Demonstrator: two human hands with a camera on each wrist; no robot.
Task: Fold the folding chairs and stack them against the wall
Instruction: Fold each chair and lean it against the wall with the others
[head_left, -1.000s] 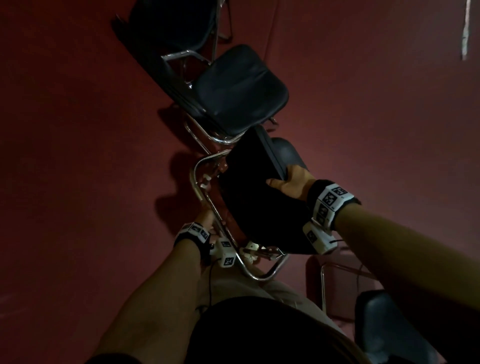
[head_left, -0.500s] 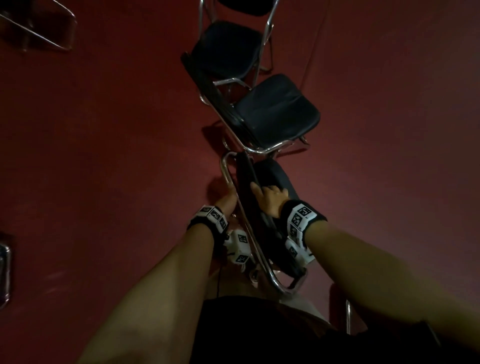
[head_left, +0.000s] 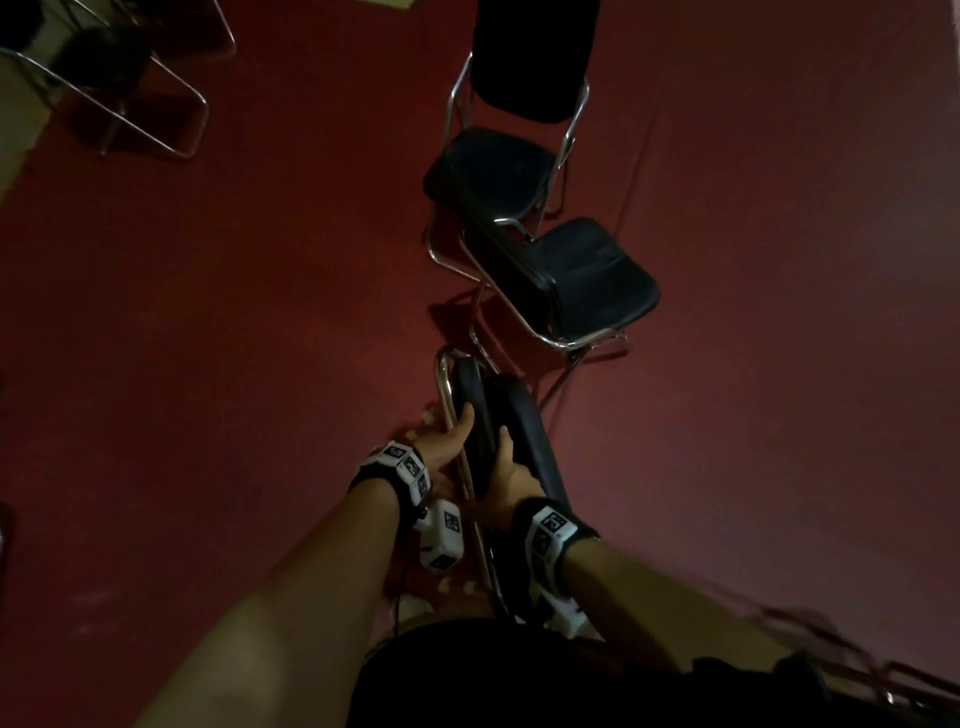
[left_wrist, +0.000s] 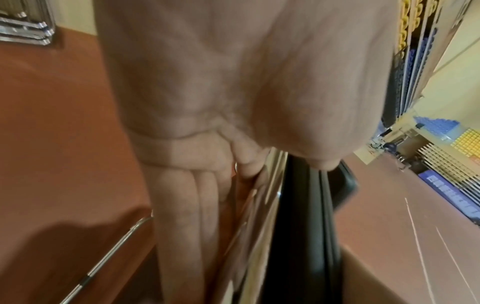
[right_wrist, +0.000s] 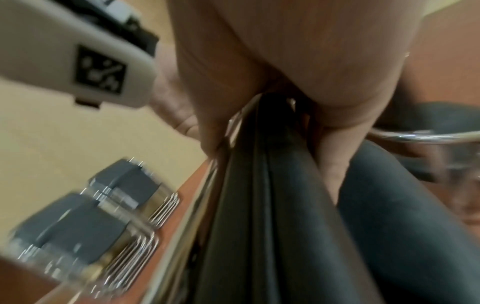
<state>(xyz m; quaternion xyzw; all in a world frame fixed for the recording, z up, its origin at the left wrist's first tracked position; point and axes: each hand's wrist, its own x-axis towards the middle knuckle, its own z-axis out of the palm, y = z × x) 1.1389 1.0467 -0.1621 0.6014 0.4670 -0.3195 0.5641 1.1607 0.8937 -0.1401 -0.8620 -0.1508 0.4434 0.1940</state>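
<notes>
A black padded folding chair (head_left: 524, 431) with a chrome frame stands folded flat in front of me, seen edge-on. My left hand (head_left: 449, 441) holds its chrome tube from the left, with the fingers (left_wrist: 182, 226) lying along the frame and the thumb over the pad. My right hand (head_left: 511, 475) grips the black pads from the right, thumb on one side and fingers (right_wrist: 335, 164) on the other. The folded pads (right_wrist: 259, 226) run between both hands. Two unfolded black chairs stand just beyond, a near one (head_left: 576, 280) and a far one (head_left: 498, 161).
Folded chrome chairs (head_left: 114, 83) lean near the cream wall at the upper left; the right wrist view shows them stacked (right_wrist: 78, 226). Red floor (head_left: 234, 364) spreads left and right. Another chrome frame (head_left: 831, 654) sits at the lower right.
The seat has swung shut against the backrest, so the chair is now flat. My right hand moved from the seat's edge to grip the closed pads. My view has lifted toward the far chairs.
</notes>
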